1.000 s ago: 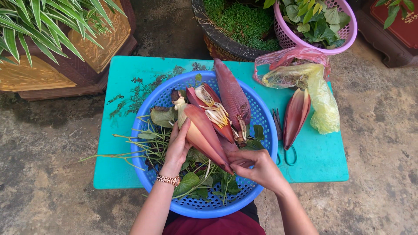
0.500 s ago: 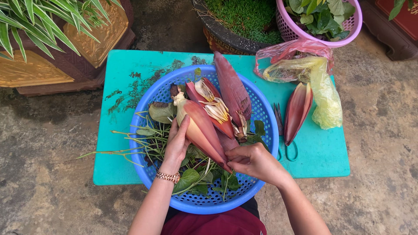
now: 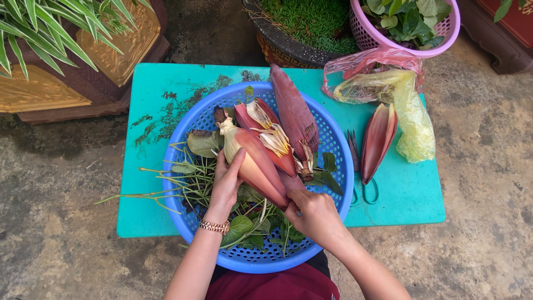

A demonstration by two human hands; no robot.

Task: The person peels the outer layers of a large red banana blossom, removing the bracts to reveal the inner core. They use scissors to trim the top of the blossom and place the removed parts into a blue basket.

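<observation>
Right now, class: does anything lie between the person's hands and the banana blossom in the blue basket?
Nothing visible does. The left hand already rests against the banana blossom, and the right hand grips its lower tip. Peeled bracts and green stems lie beside it in the blue basket, not between.

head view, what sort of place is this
Likely an outdoor yard or patio: bare concrete ground, potted plants beside a low teal table, both hands on a banana flower.
</observation>
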